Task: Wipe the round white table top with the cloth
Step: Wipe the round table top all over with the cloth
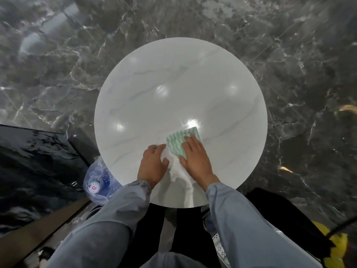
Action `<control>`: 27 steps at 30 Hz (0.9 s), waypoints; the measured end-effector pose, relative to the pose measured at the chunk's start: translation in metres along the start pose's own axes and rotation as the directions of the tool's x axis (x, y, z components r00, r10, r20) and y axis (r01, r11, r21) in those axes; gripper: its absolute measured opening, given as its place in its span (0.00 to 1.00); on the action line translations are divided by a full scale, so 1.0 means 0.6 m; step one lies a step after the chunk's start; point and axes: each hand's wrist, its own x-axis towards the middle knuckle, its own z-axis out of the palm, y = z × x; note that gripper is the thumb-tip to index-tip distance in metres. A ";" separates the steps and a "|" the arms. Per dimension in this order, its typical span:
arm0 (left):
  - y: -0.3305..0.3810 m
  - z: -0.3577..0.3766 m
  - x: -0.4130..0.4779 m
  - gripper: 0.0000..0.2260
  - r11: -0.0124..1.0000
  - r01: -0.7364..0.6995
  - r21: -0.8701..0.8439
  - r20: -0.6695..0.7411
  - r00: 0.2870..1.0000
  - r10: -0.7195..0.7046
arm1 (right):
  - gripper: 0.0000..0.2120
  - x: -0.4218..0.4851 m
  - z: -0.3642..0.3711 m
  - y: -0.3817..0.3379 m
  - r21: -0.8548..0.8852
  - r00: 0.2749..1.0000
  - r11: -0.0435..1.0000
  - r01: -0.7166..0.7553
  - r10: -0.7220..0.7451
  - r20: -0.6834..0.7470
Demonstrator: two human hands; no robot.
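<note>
Cloth [178, 141]: green-and-white wavy pattern, folded square, lies flat on the near right part of the table top, just beside a bright light reflection
Table top [173, 78]: round, white, faint grey veining, glossy; several light spots reflected
Right hand [195, 158]: palm down on cloth's near right half, fingers extended and close together, pressing it flat
Left hand [152, 164]: flat on bare top just left of cloth, fingers loosely together, thumb out toward the cloth, holding nothing
Sleeves [229, 213]: light blue-grey
Floor [58, 55]: dark marble
Water bottle [98, 182]: blue, capped, at the table's near left edge, below it
</note>
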 end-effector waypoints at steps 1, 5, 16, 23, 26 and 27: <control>0.003 0.001 0.001 0.24 1.000 0.012 -0.022 0.002 1.000 -0.012 | 0.19 0.000 0.001 0.000 -0.025 1.000 1.000 0.004 -0.005 -0.008; 0.013 0.003 0.000 0.25 0.998 -0.002 -0.056 0.039 0.999 0.004 | 0.16 0.006 -0.003 -0.007 -0.052 1.000 0.999 -0.014 0.012 -0.027; 0.021 -0.002 0.018 0.21 0.985 0.047 -0.165 0.074 0.997 -0.035 | 0.08 0.002 0.004 -0.030 0.083 0.999 0.997 -0.002 0.005 -0.037; 0.027 -0.009 0.025 0.22 0.932 0.175 -0.317 0.106 0.983 -0.149 | 0.11 0.002 -0.041 -0.030 0.503 0.967 0.830 -0.243 0.250 0.054; 0.036 -0.014 0.023 0.23 0.920 0.159 -0.357 0.109 0.986 -0.128 | 0.03 0.004 -0.063 -0.041 0.744 0.882 0.533 -0.403 0.443 0.161; 0.037 -0.016 0.023 0.24 0.915 0.153 -0.373 0.101 0.987 -0.124 | 0.01 0.005 -0.070 -0.043 0.777 0.866 0.479 -0.408 0.471 0.164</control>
